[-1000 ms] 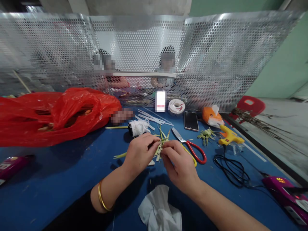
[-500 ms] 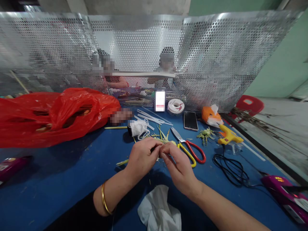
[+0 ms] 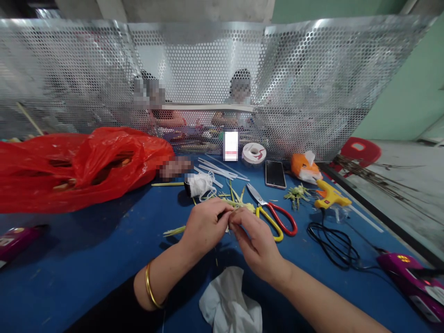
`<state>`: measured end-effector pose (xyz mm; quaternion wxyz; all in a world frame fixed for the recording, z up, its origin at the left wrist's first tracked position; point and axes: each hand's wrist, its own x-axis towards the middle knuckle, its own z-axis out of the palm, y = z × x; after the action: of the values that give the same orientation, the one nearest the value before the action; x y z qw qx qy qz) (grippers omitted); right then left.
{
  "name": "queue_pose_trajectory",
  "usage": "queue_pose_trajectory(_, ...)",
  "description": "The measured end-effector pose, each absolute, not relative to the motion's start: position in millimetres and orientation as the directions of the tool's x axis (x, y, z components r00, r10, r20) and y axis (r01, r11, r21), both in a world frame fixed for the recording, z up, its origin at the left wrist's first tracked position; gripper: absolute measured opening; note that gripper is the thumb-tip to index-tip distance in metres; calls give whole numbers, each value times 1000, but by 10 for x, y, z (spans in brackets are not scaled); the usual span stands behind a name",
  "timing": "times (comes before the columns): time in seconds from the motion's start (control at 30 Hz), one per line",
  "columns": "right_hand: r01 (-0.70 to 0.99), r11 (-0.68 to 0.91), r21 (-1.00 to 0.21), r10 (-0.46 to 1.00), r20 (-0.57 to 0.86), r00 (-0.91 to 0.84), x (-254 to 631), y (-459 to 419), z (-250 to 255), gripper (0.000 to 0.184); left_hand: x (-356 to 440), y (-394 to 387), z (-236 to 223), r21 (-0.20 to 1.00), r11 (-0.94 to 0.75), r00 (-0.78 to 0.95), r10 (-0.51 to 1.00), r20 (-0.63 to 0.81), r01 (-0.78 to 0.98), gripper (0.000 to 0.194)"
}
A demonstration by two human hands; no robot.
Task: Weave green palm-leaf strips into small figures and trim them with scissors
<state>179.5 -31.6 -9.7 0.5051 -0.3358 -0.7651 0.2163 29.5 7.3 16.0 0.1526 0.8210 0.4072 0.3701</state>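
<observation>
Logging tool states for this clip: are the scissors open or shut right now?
Shut, as far as the view shows: the scissors lie on the blue table with their blades together, the red and yellow handle loops side by side.

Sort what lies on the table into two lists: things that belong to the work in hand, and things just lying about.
Probably in the work:
green stem at the left hand
green scraps beyond the hands
scissors, close by

Probably just lying about:
dark-screened phone
orange tissue pack
crumpled white cloth

Dim light with soft shadows, stretched edges
</observation>
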Motion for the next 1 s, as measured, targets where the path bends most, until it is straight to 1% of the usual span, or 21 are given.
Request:
queue_pose_trajectory(0.1,286,685,-670,729,637,-251,1848,-283,-38,15,277,81,168,537,-603,427,797,426,589,18)
queue_pose_trajectory(0.17,296,676,-675,735,649,-198,1910,-244,19,15,268,83,170,531,-613,460,790,406,585,17)
queue_pose_trajectory(0.27,327,639,-696,755,649,-94,2011,-162,84,16,260,79,176,539,-643,528,762,375,544,16)
queue_pose_trajectory(0.33,312,608,-730,776,629,-40,2063,-102,91,18,260,75,188,553,-668,577,732,363,499,15)
queue_pose_trajectory(0.43,251,540,-803,830,558,-2,2106,-21,41,19,268,68,217,600,-686,621,693,365,412,13)
queue_pose_trajectory(0.5,214,474,-854,875,484,-8,2117,22,-21,18,278,64,236,643,-670,613,697,373,371,12)
queue_pose_trajectory(0.6,207,354,-912,935,350,-58,2106,59,-124,16,285,64,249,683,-638,548,734,401,356,12)
queue_pose_trajectory(0.67,235,308,-922,951,292,-102,2073,56,-174,16,279,70,241,669,-637,488,754,440,383,11)
queue_pose_trajectory(0.73,293,340,-894,940,311,-142,2018,19,-190,18,266,81,218,616,-652,423,757,497,442,12)
queue_pose_trajectory(0.83,421,479,-770,877,436,-202,1920,-96,-156,18,245,99,168,533,-646,347,754,558,546,14)
queue_pose_trajectory(0.9,501,554,-665,827,509,-239,1870,-187,-117,15,240,108,142,532,-614,322,776,542,583,15)
queue_pose_trajectory(1.0,549,634,-545,746,620,-245,1842,-280,-82,16,252,115,131,595,-564,326,822,466,572,16)
